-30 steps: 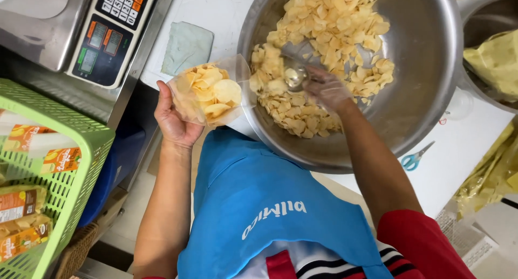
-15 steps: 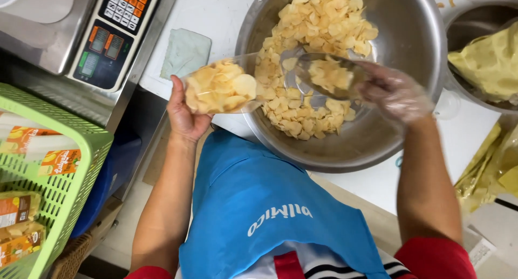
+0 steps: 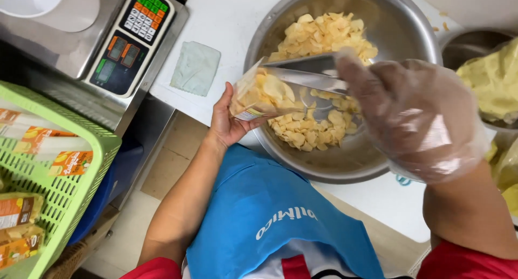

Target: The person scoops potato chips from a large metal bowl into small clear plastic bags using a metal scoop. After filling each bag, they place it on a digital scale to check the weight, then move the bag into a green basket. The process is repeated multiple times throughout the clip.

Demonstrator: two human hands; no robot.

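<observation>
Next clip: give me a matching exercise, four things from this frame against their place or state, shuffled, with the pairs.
Things:
1. left hand
2. right hand
3. green basket
4. weighing scale

Places or states:
A. in a clear glove, holding a metal scoop
B. at the frame's left edge, with packets inside
C. bare, holding a clear bag of chips at the steel bowl's rim
D. top left, with a coloured keypad

Pairs: 1-C, 2-A, 3-B, 4-D
</observation>
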